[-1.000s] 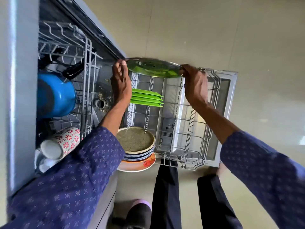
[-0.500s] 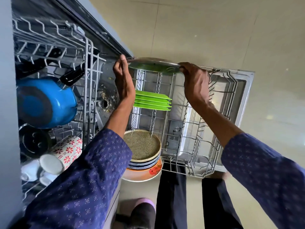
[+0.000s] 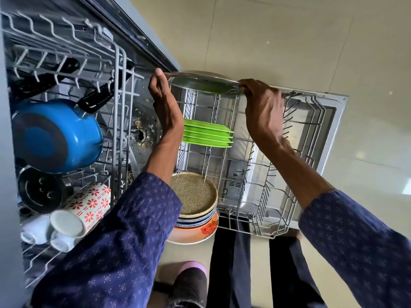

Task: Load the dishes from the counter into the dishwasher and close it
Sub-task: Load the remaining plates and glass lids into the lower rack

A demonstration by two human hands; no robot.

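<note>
A round steel plate (image 3: 200,84) stands nearly on edge at the far end of the pulled-out lower rack (image 3: 273,178). My left hand (image 3: 163,103) holds its left rim and my right hand (image 3: 262,107) grips its right rim. Nearer in the same rack stand several green plates (image 3: 206,134) upright, then a speckled beige plate (image 3: 192,193) in front of blue-rimmed plates and an orange floral plate (image 3: 195,233). The dishwasher door (image 3: 331,130) lies open under the rack.
The upper rack (image 3: 66,63) at left holds a blue pot (image 3: 55,136) with a black handle, a dark steel vessel (image 3: 41,190), a floral mug (image 3: 85,207) and white cups (image 3: 35,230). Beige tiled floor (image 3: 289,41) surrounds the door. My legs stand in front of the rack.
The plate has tipped further onto its edge and sunk lower toward the rack's far end. Both hands kept hold of its rim. The camera has come closer.
</note>
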